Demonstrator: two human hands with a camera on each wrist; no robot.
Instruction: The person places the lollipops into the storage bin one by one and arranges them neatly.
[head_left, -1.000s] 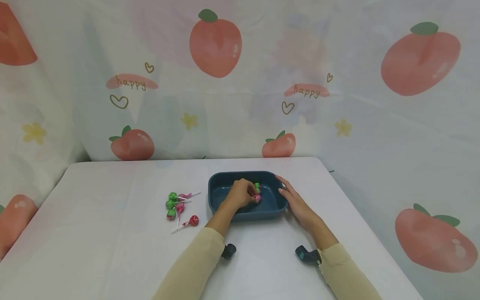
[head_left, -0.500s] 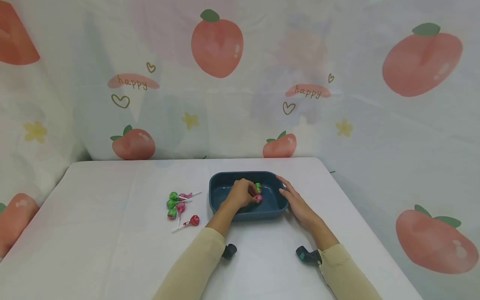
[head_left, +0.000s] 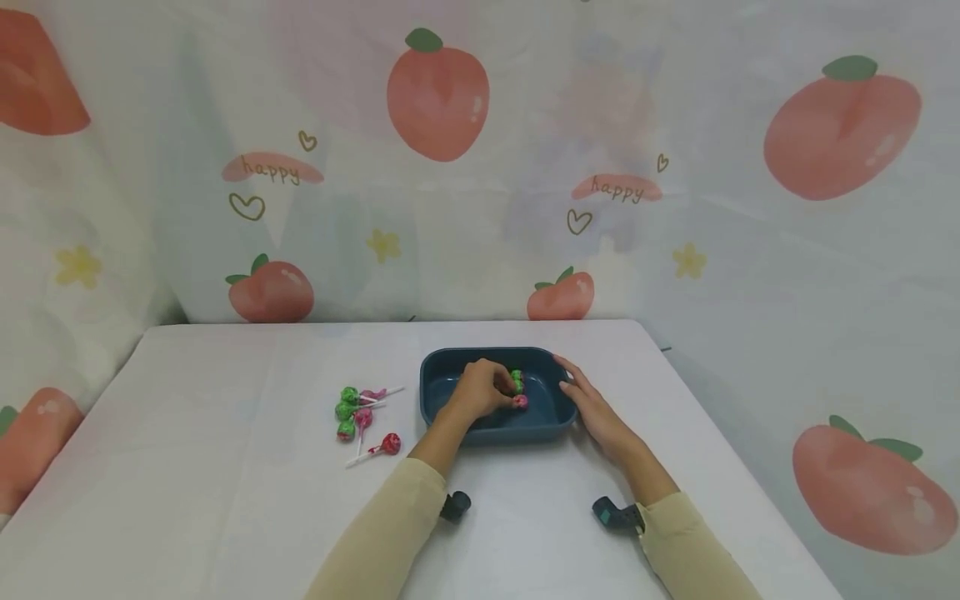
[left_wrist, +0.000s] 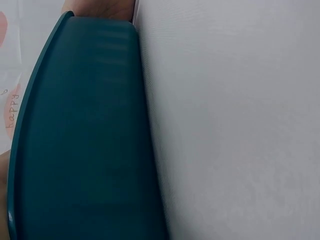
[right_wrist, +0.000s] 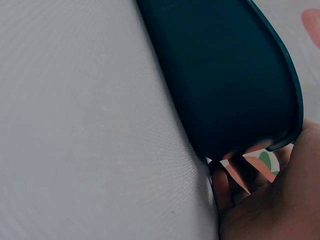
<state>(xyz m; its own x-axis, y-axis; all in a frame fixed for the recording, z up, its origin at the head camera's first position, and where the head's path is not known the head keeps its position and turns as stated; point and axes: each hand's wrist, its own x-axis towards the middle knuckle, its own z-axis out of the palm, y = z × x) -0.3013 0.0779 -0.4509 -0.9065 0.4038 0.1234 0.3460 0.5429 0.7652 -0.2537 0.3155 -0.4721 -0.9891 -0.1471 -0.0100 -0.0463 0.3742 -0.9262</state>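
My left hand (head_left: 480, 390) reaches into a dark teal rectangular tray (head_left: 442, 429). Its thumb and fingertips pinch a pink-wrapped lollipop (head_left: 520, 402) low inside; the stick is hidden by the hand. Just beyond lie green-wrapped lollipops (head_left: 517, 378), partly covered by my fingers. At the tray's right end, my right hand (head_left: 600, 412) rests against the outer wall and rim with extended fingers. The right wrist view shows that hand (right_wrist: 272, 195) touching the end of the tray (right_wrist: 225, 80). In the left wrist view the tray's side (left_wrist: 90, 130) hides the left fingertips.
Left of the tray, a cluster of green lollipops (head_left: 346, 411) and pink lollipops (head_left: 363, 417) lies on the white-covered table (head_left: 225, 467). A red lollipop (head_left: 390, 443) lies nearer me. Behind the table hangs a peach-printed cloth (head_left: 480, 233).
My left hand shifts only slightly, and more of the green lollipops shows beside its fingers. The right hand stays at the tray's end. The head view has tilted a little.
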